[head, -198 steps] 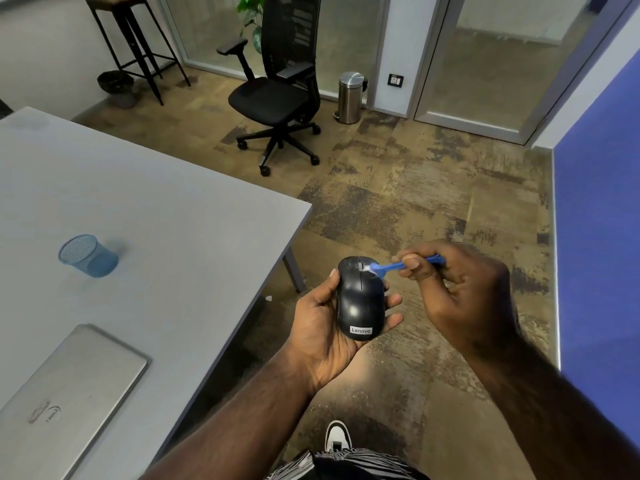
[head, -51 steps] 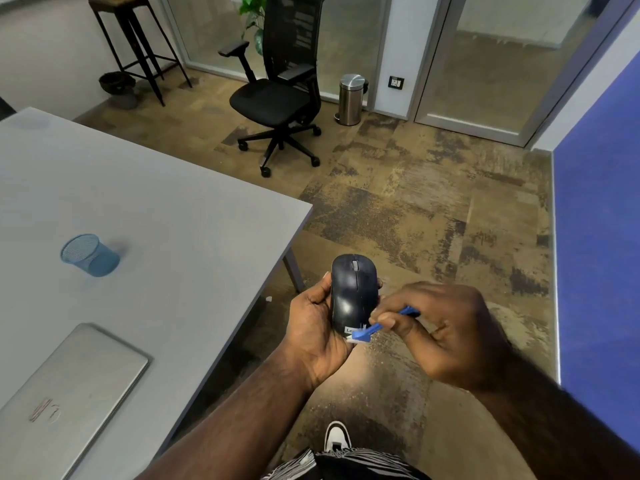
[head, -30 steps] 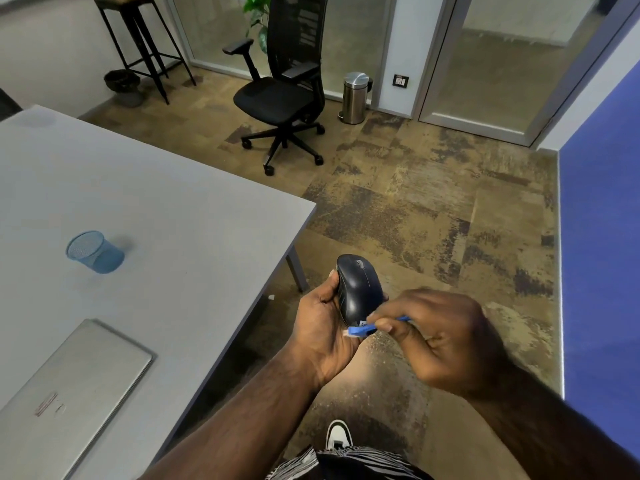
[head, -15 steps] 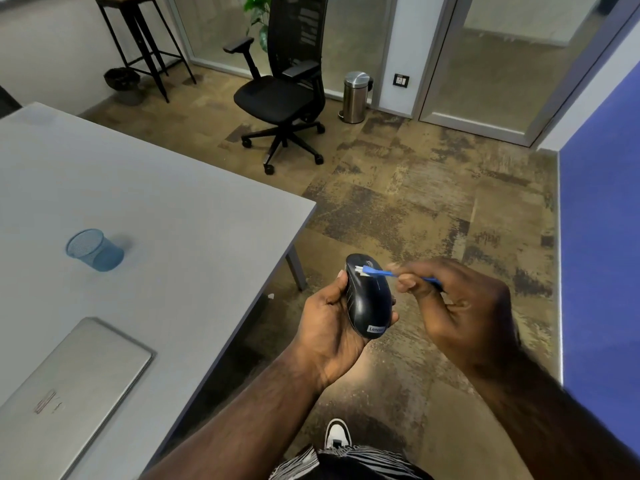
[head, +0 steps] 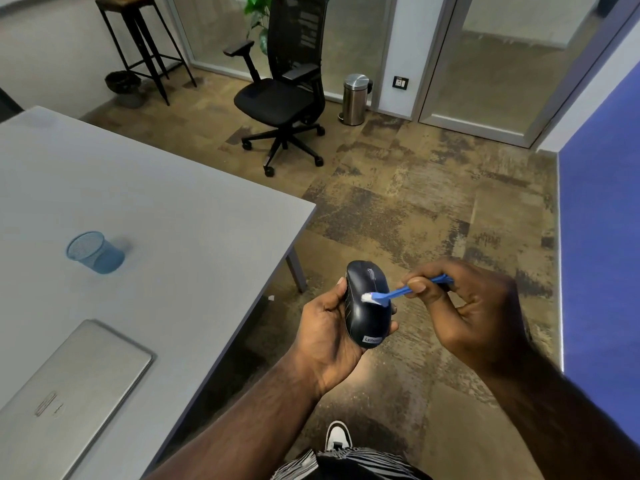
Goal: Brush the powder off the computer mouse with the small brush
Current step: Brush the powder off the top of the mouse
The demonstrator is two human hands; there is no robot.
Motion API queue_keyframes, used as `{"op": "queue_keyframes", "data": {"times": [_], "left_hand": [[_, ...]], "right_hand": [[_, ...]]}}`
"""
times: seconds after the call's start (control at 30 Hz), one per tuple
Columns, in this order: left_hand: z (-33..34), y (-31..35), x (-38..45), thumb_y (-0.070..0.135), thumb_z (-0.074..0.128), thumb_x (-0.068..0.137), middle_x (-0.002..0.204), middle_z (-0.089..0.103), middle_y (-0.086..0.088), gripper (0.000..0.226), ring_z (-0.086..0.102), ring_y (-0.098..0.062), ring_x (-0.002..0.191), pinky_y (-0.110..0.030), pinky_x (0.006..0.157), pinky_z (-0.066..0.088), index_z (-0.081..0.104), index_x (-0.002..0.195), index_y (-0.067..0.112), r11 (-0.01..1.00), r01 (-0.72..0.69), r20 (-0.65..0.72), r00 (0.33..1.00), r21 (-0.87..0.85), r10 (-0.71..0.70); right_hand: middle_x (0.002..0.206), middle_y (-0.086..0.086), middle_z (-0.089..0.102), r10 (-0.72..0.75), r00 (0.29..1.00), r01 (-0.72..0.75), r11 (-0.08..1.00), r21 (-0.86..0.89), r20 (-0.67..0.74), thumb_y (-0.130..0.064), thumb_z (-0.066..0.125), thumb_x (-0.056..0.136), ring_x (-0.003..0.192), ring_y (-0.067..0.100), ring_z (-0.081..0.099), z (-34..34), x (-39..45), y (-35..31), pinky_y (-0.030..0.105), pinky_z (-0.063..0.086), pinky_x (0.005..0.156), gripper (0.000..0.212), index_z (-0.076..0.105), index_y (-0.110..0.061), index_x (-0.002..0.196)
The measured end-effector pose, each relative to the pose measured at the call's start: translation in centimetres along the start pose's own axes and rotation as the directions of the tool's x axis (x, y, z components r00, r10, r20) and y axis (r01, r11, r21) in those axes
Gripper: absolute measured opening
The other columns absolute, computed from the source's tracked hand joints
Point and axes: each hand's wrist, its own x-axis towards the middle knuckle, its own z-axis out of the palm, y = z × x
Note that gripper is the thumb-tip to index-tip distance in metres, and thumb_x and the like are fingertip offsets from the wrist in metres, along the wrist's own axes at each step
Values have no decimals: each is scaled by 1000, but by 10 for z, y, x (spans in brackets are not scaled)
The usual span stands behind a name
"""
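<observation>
The computer mouse (head: 367, 304) is held off the table, over the floor, cradled in the left hand (head: 327, 336). The thumb lies along its outer flank and fingertips (head: 393, 328) show past its far side, so the grip closes around the body from beneath. The branded rear end points toward the wearer.

The right hand (head: 464, 308) pinches the small brush (head: 398, 293) between thumb and forefinger, with the remaining fingers curled. The blue handle runs out of that pinch toward the left hand. The white bristles touch the mouse's upper shell, just behind the scroll wheel.

Risks, as judged from this position:
- The mouse rests on an open cradle with nothing under it but carpet. A firm stroke toward the thumb side could roll it out of the palm.
- The pinch sits far back on the handle, away from the bristles. The tip may flex or skid, leaving powder in the button seam and around the wheel.
- Powder is not clearly visible on the dark shell at this resolution, so coverage cannot be confirmed.
- Loosened powder would fall onto the floor and the shoe (head: 337, 439) directly below the grip.

Both wrists are bent inward and the forearms converge in front of the body.
</observation>
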Motion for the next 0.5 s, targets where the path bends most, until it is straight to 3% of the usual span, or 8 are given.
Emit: {"op": "queue_keyframes", "data": {"times": [0.13, 0.27, 0.4, 0.5], "left_hand": [[1, 0, -2, 40, 51, 84, 115, 65, -23, 54, 67, -35, 90, -45, 78, 58, 66, 121, 3, 1000, -7, 11, 1000, -19, 7], [1, 3, -2, 38, 51, 88, 128, 58, -21, 56, 61, -32, 102, -46, 99, 46, 59, 129, 1, 992, -21, 25, 999, -121, 24], [-1, 4, 1, 39, 49, 88, 116, 67, -21, 50, 69, -34, 91, -46, 79, 57, 67, 119, 3, 991, -37, 66, 997, -132, 46], [-2, 6, 1, 39, 48, 89, 109, 68, -22, 50, 69, -35, 87, -45, 76, 58, 68, 117, 2, 990, -41, 75, 996, -135, 51]], "right_hand": [[82, -2, 73, 8, 999, -9, 1000, -29, -39, -21, 59, 92, 72, 14, 71, -2, 1, 1, 29, 56, 64, 22, 74, -5, 90], [82, -4, 74, -40, 993, 28, 994, 105, 112, -18, 61, 89, 75, 5, 71, -2, -3, -3, 25, 56, 63, 18, 74, -6, 87], [86, -6, 72, -3, 1000, 4, 998, 56, -15, -17, 59, 92, 76, 4, 71, -2, -1, 0, 27, 58, 64, 18, 72, -5, 91], [88, -5, 71, -42, 996, 44, 999, 29, -77, -14, 60, 92, 77, 8, 72, -2, 1, 1, 26, 58, 65, 16, 72, -2, 93]]}}
